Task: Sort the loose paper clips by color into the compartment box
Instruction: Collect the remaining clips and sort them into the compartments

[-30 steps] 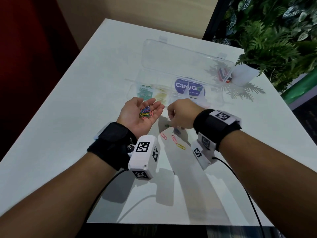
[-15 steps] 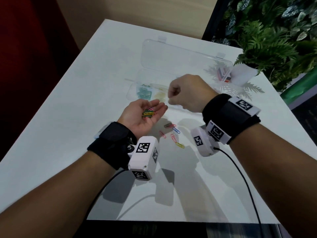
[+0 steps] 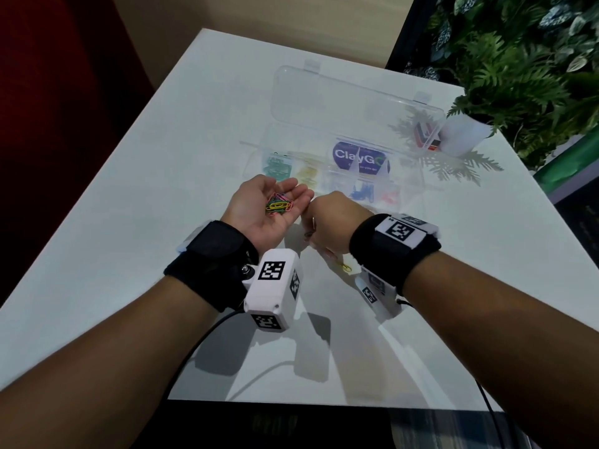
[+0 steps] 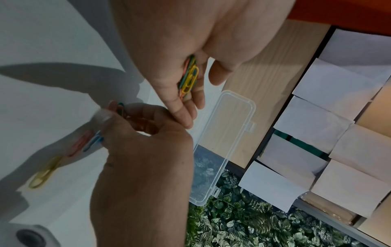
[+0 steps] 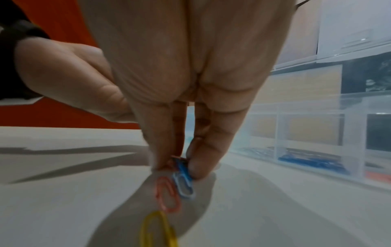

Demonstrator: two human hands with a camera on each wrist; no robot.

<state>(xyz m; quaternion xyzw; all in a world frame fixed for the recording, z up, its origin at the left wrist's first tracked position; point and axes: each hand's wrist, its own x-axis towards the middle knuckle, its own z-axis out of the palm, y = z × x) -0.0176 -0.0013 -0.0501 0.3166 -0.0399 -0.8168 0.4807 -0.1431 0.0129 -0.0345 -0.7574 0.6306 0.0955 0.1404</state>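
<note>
Right hand (image 5: 180, 93) pinches a blue clip (image 5: 183, 181), hidden in head view; left hand (image 3: 264, 209) cups mixed clips (image 3: 278, 205).

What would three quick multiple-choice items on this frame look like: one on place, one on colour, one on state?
1. Where is the mixed bunch of coloured paper clips?
A. in the upturned left palm
B. inside the box lid
C. beside the plant pot

2. What colour is the wire paper clip at the right hand's fingertips?
A. green
B. blue
C. white

3. How is the clear plastic compartment box?
A. latched shut
B. lid open
C. upside down

Key: 1 A, the clips rest in the cupped left hand; 2 B, the right wrist view shows blue wire between the fingers; 3 B, the clear lid lies folded back.
</note>
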